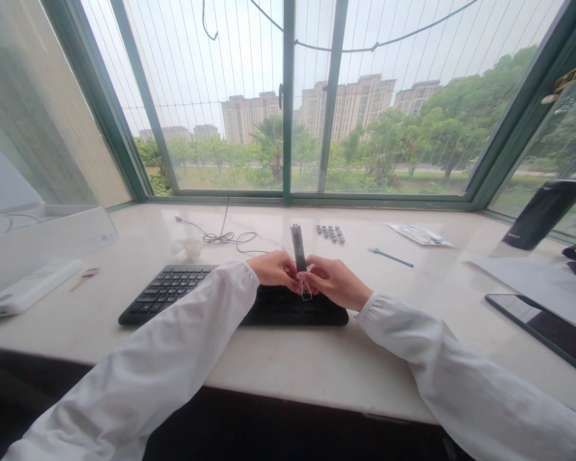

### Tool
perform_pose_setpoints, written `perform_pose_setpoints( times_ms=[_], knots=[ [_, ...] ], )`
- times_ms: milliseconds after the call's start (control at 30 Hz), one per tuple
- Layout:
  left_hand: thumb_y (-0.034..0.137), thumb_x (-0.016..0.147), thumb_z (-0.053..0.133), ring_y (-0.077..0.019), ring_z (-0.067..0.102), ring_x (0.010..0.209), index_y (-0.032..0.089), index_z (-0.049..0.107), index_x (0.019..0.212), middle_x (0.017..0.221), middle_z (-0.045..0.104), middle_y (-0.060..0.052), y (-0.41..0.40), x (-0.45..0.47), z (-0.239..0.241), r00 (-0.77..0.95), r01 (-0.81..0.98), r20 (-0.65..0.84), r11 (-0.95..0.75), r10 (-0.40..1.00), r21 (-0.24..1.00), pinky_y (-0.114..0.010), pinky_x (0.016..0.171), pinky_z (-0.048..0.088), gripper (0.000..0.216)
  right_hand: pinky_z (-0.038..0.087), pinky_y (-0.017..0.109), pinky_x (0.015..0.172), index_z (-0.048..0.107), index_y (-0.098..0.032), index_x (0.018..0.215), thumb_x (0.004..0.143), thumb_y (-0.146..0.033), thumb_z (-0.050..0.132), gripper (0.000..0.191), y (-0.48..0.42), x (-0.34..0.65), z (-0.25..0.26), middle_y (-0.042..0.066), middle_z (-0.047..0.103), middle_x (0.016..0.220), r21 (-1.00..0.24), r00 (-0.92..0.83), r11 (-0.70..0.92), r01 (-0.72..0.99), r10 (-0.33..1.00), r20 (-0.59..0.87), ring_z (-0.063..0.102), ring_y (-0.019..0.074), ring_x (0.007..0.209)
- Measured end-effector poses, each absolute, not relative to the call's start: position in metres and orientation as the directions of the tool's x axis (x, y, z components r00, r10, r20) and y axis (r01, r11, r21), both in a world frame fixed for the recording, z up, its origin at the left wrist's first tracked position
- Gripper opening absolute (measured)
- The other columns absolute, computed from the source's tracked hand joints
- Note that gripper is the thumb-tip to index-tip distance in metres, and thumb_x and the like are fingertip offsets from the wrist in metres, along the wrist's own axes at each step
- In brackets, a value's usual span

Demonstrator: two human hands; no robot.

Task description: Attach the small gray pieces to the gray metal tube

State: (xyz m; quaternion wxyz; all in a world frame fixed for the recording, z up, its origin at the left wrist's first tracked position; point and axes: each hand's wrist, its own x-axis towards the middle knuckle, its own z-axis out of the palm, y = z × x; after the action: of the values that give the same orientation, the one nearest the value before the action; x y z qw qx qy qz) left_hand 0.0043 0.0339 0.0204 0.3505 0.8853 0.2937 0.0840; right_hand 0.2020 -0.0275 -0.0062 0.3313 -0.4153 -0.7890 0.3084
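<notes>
A black keycap puller (pixel 298 250) stands nearly upright over the keyboard, with a metal tip at its top and thin wire loops at its lower end. My right hand (pixel 338 280) is closed, its fingers pinched around the lower part of the puller. From the other side, my left hand (pixel 273 269) is closed with its fingertips on the same lower part, close to the wires. Below both hands lies the black keyboard (pixel 160 294), partly covered by the left sleeve and the hands. Several loose grey keycaps (pixel 330 233) sit in a group beyond the puller.
A thin cable (pixel 221 237) lies coiled behind the keyboard. To the right are a blue stick-like tool (pixel 392 257), a clear packet (pixel 420 235), a phone (pixel 547 326) and a tilted black object (pixel 544 212). At left are a white power bank (pixel 31 288) and a white box (pixel 67 230).
</notes>
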Motion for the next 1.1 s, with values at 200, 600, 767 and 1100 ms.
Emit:
perform_pose_setpoints(
  times_ms=[200, 600, 767, 1100],
  knots=[
    [0.042, 0.067, 0.079, -0.0112, 0.051, 0.067, 0.016, 0.079, 0.081, 0.064, 0.062, 0.003, 0.035, 0.004, 0.019, 0.802, 0.471, -0.053, -0.574, 0.596, 0.67, -0.022, 0.062, 0.035, 0.03, 0.052, 0.027, 0.062, 0.055, -0.021, 0.095, 0.089, -0.056, 0.056, 0.036, -0.024, 0.206, -0.011, 0.001, 0.068, 0.071, -0.786, -0.465, 0.457, 0.415, 0.85, 0.249, 0.065, 0.015, 0.062],
    [0.039, 0.069, 0.078, -0.0115, 0.053, 0.067, 0.016, 0.078, 0.077, 0.063, 0.063, 0.004, 0.031, 0.005, 0.021, 0.794, 0.485, -0.073, -0.556, 0.604, 0.675, -0.023, 0.063, 0.034, 0.024, 0.044, 0.024, 0.059, 0.056, -0.021, 0.098, 0.09, -0.04, 0.058, 0.02, -0.028, 0.21, 0.003, -0.002, 0.067, 0.069, -0.698, -0.533, 0.503, 0.509, 0.821, 0.203, 0.06, 0.0138, 0.061],
    [0.041, 0.072, 0.075, -0.011, 0.053, 0.065, 0.017, 0.078, 0.078, 0.062, 0.063, 0.004, 0.033, 0.005, 0.019, 0.793, 0.499, -0.089, -0.56, 0.602, 0.662, -0.022, 0.063, 0.035, 0.026, 0.042, 0.024, 0.054, 0.046, -0.022, 0.087, 0.09, -0.037, 0.055, 0.018, -0.031, 0.209, 0.004, -0.001, 0.066, 0.065, -0.665, -0.502, 0.506, 0.55, 0.836, 0.22, 0.061, 0.0143, 0.057],
    [0.047, 0.075, 0.073, -0.0103, 0.05, 0.064, 0.016, 0.078, 0.082, 0.064, 0.061, 0.003, 0.033, 0.002, 0.019, 0.842, 0.444, -0.04, -0.65, 0.537, 0.616, -0.021, 0.058, 0.034, 0.032, 0.045, 0.023, 0.058, 0.06, -0.02, 0.099, 0.087, -0.04, 0.064, 0.024, -0.032, 0.213, 0.008, -0.001, 0.066, 0.069, -0.623, -0.57, 0.575, 0.531, 0.786, 0.239, 0.06, 0.0133, 0.06]
  ],
)
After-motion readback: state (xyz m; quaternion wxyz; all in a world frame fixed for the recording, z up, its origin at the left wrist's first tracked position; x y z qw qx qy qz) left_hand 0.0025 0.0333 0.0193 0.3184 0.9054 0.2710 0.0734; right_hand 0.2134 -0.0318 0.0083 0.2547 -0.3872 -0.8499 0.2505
